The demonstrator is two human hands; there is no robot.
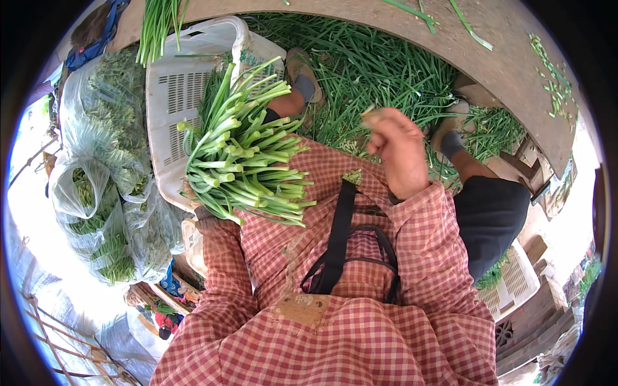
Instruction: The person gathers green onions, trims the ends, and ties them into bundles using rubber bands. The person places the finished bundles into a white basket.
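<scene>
A thick bunch of green allium stalks [241, 154] fans out at chest height, pale cut ends pointing mostly right. My left hand [189, 191] grips it from the left; the leaves hide most of that hand. To the right, clear of the bunch, my right hand [398, 147] is raised with its fingers curled. A small pale bit [368, 111] shows at its fingertips, too blurred to identify. Beneath the bunch, a red checked garment [318, 169] covers my lap.
A white plastic crate [169, 91] stands at the left, beside plastic bags of greens [106, 116]. Loose green leaves [367, 72] cover the ground around my feet. A curved wooden tabletop [512, 62] carries scraps and stalks. Another white crate [516, 280] stands at the right.
</scene>
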